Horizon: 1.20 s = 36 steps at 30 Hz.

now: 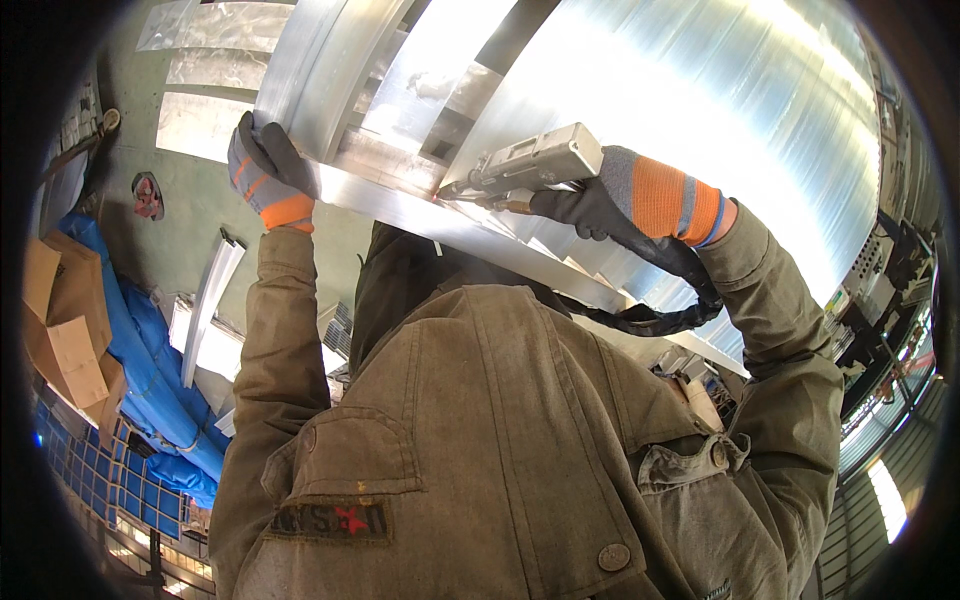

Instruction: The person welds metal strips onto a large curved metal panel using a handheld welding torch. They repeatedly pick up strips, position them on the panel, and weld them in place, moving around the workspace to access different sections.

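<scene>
My left hand [272,172], in a grey and orange glove with dark fingers, grips the corner where a long silvery metal bar [415,212] meets wide metal profiles [325,70]. My right hand [625,205], gloved the same way, is closed round the handle of a grey welding gun [530,160]. The gun's narrow nozzle points left, and its tip is at the joint along the bar, by a small reddish spot. Whether the tip touches the metal I cannot tell. A black-sleeved cable [650,322] hangs from the gun's handle and loops beneath my right forearm.
A large shiny metal sheet [690,110] fills the far right. On the left lie blue tarpaulin-like bundles [150,360], cardboard boxes [75,325], a loose metal profile [210,300] and a small red object [147,196] on the green floor [180,240]. Cluttered equipment [885,280] stands at the right.
</scene>
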Each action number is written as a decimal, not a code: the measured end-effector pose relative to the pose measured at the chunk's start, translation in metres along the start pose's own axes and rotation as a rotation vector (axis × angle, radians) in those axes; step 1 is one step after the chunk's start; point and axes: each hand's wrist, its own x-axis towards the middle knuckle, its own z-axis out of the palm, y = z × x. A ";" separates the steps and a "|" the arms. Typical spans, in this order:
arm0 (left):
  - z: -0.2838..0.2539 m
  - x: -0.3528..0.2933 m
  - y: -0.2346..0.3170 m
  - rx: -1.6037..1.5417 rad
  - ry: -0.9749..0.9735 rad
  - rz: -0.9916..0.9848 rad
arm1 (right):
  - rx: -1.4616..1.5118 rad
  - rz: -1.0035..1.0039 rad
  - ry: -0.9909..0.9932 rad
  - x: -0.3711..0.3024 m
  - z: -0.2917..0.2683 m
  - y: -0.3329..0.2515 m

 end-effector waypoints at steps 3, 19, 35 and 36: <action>0.001 0.000 -0.002 0.011 -0.003 0.000 | 0.000 0.000 -0.006 0.000 0.000 -0.002; -0.004 0.000 0.009 0.039 -0.037 -0.024 | 0.009 0.012 -0.023 0.000 -0.001 -0.009; -0.002 0.001 0.004 0.079 -0.048 -0.017 | 0.044 0.064 -0.031 -0.016 -0.006 -0.013; -0.003 0.002 0.004 0.075 -0.047 -0.017 | 0.050 0.069 -0.031 -0.016 -0.007 -0.013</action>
